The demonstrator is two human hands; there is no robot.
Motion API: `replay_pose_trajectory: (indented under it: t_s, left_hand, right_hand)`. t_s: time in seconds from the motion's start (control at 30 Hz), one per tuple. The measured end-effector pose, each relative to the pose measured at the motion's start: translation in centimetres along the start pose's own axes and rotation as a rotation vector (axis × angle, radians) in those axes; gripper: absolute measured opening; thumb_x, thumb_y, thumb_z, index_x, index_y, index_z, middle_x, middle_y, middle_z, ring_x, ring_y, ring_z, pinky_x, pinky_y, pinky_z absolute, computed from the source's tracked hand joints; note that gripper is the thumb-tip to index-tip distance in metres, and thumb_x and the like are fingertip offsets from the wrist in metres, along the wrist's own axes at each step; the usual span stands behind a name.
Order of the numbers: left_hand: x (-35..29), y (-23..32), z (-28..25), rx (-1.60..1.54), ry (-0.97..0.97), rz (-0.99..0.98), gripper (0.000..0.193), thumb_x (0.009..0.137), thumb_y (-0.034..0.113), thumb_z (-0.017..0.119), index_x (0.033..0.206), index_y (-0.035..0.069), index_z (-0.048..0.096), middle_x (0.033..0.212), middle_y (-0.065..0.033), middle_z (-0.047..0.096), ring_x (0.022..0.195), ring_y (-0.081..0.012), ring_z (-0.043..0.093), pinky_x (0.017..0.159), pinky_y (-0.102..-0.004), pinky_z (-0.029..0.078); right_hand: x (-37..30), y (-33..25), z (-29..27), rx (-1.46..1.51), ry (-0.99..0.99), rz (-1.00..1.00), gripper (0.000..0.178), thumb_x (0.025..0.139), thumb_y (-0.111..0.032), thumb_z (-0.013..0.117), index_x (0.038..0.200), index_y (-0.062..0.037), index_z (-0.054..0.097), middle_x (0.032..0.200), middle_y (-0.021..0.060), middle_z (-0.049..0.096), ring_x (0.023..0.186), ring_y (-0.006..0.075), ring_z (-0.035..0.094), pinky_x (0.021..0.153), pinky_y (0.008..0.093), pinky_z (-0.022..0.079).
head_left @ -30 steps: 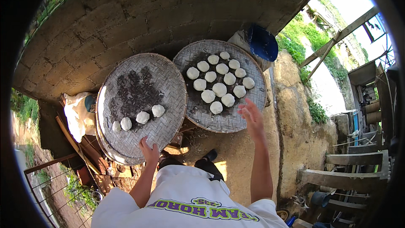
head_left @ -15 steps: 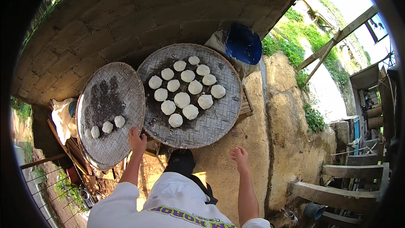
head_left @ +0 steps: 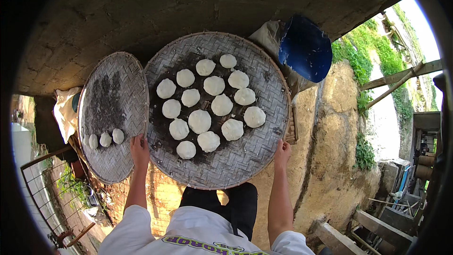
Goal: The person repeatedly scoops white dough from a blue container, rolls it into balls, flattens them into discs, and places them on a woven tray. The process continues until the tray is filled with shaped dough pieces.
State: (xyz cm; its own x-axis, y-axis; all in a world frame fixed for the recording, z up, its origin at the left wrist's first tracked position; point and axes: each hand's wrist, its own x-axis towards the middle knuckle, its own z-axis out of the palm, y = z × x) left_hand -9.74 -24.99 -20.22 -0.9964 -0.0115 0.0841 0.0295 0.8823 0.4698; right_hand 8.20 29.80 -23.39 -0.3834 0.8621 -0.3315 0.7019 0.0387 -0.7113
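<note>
In front of me a large round woven bamboo tray bears several white, rounded dough-like lumps grouped about its middle. My right hand is closed on this tray's near right rim. At its left rim, where a second tray comes close, my left hand has its fingers curled at the edge; they are partly hidden. That second woven tray, to the left, looks tilted and carries a short row of white lumps on its lower part. Dark patches mark both weaves.
A block wall rises behind the trays. At the far right of the big tray stands a blue container beside a pale sack. Rough tan ground with a long crack runs along the right. Concrete beams lie lower right, wire fencing lower left.
Both hands have come to the large tray's sides; the right moved up and inward to its rim. The large tray now appears bigger and closer to my body.
</note>
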Motion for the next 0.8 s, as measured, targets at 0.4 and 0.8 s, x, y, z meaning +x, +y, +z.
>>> replay_pose_trajectory:
  t_s: [0.4,0.8]
  left_hand:
    - [-0.2,0.0,1.1,-0.118,0.071,0.014,0.014,0.100,0.005,0.057,0.113,0.000,0.056,0.104,-0.0154,0.053,0.088,-0.0308,0.056,0.077,-0.0401,0.048]
    - [4.8,-0.9,1.9,-0.021,0.085,-0.011,0.016,0.101,0.007,0.055,0.116,-0.001,0.058,0.105,-0.0168,0.055,0.094,-0.0339,0.058,0.082,-0.0413,0.048]
  right_hand:
    - [-2.2,-1.9,-0.8,0.132,0.238,-0.292,0.028,0.103,-0.024,0.064,0.098,0.0034,0.062,0.081,0.0025,0.058,0.067,0.0141,0.050,0.062,0.0319,0.044]
    - [-7.3,-3.3,-2.2,0.293,0.143,-0.039,0.027,0.105,-0.025,0.061,0.098,0.0007,0.060,0.084,-0.0019,0.052,0.074,0.0074,0.045,0.067,0.0254,0.039]
